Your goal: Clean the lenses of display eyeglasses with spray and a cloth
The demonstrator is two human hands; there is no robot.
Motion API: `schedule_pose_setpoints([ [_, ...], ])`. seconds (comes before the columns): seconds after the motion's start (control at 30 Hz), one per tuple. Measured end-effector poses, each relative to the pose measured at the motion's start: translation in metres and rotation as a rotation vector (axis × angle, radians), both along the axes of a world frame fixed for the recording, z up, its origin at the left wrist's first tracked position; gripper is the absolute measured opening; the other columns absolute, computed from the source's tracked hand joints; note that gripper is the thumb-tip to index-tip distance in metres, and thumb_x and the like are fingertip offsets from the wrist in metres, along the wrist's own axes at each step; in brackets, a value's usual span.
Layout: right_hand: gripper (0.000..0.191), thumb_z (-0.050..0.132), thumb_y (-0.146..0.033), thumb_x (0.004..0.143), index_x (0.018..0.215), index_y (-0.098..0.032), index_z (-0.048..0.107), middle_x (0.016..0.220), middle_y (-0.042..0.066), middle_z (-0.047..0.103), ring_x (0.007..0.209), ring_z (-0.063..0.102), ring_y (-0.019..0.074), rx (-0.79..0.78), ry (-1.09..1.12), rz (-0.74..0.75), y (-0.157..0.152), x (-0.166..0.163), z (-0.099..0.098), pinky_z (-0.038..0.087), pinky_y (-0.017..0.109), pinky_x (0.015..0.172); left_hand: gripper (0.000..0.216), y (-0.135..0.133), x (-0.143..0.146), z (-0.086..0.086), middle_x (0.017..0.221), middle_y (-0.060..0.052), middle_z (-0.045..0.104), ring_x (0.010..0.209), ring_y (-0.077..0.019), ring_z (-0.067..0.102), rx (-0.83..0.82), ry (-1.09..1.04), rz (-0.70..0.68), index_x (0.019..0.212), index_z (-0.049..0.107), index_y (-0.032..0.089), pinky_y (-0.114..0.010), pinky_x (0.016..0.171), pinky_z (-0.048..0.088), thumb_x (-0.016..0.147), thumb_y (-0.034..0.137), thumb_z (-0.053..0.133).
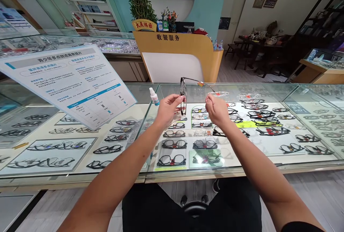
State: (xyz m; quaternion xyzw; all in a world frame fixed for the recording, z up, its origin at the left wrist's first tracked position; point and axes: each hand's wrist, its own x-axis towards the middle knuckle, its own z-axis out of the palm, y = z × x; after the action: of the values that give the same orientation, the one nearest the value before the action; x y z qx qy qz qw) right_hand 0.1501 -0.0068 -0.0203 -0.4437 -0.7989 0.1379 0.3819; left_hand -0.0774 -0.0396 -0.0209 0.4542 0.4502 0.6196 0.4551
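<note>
My left hand (168, 110) pinches a pair of eyeglasses (183, 97) by the rim, thumb and fingers closed on it. The glasses are held upright above the glass counter, seen nearly edge-on, with one dark temple reaching right and a small orange-red tag on it. My right hand (218, 110) is closed in a loose fist just below that temple's tip. What its fingers hold, if anything, is hidden. A small white spray bottle (154, 96) stands on the counter left of my left hand.
Under the glass countertop (172, 174) lie many eyeglass frames (171, 160) in rows. A printed sheet (72, 81) stands tilted at the left. Beyond the counter are a wooden cashier desk (177, 56), a potted plant (141, 2) and another display case (322, 58).
</note>
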Motion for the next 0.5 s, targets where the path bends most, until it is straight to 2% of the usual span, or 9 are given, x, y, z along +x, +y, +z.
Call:
schedule_pose_setpoints([
  [0.13, 0.042, 0.038, -0.039, 0.114, 0.073, -0.029, 0.038, 0.060, 0.003, 0.058, 0.057, 0.047, 0.0232, 0.001, -0.020, 0.013, 0.0027, -0.0004, -0.0009, 0.025, 0.038, 0.065, 0.059, -0.0001, 0.0003, -0.0005, 0.106, -0.010, 0.082, 0.101, -0.0241, 0.074, 0.008, 0.005, 0.000, 0.092, 0.081, 0.020, -0.035, 0.080, 0.067, 0.065, 0.069, 0.100],
  [0.23, 0.045, 0.042, -0.045, 0.114, 0.072, -0.028, 0.045, 0.062, 0.002, 0.060, 0.058, 0.050, 0.0219, 0.004, 0.053, 0.003, 0.0027, -0.0019, -0.0014, 0.029, 0.037, 0.066, 0.060, 0.0000, 0.0008, -0.0011, 0.105, -0.009, 0.082, 0.096, -0.0226, 0.074, 0.016, 0.025, -0.011, 0.092, 0.081, 0.020, -0.035, 0.079, 0.067, 0.065, 0.070, 0.100],
  [0.33, 0.028, 0.052, -0.041, 0.109, 0.087, -0.027, 0.060, 0.076, 0.002, 0.072, 0.064, 0.059, 0.0212, -0.007, 0.154, -0.020, 0.0038, -0.0020, -0.0016, 0.035, 0.036, 0.068, 0.060, 0.0000, 0.0018, -0.0014, 0.102, -0.009, 0.082, 0.092, -0.0212, 0.074, 0.015, 0.043, -0.038, 0.091, 0.081, 0.020, -0.036, 0.080, 0.068, 0.065, 0.070, 0.100],
  [0.4, 0.017, 0.055, -0.037, 0.105, 0.094, -0.027, 0.063, 0.086, 0.003, 0.077, 0.069, 0.063, 0.0214, 0.013, 0.204, -0.043, 0.0059, -0.0005, -0.0017, 0.039, 0.036, 0.070, 0.060, 0.0002, 0.0023, -0.0017, 0.102, -0.008, 0.082, 0.091, -0.0212, 0.073, 0.017, 0.059, -0.052, 0.091, 0.081, 0.020, -0.036, 0.080, 0.068, 0.065, 0.071, 0.099],
  [0.5, 0.014, 0.056, -0.034, 0.103, 0.097, -0.026, 0.065, 0.095, 0.005, 0.079, 0.072, 0.064, 0.0217, 0.056, 0.254, -0.076, 0.0101, 0.0037, -0.0008, 0.043, 0.037, 0.072, 0.059, 0.0010, 0.0027, -0.0033, 0.101, -0.008, 0.082, 0.093, -0.0221, 0.073, 0.017, 0.080, -0.072, 0.090, 0.081, 0.020, -0.037, 0.079, 0.068, 0.065, 0.071, 0.099],
])
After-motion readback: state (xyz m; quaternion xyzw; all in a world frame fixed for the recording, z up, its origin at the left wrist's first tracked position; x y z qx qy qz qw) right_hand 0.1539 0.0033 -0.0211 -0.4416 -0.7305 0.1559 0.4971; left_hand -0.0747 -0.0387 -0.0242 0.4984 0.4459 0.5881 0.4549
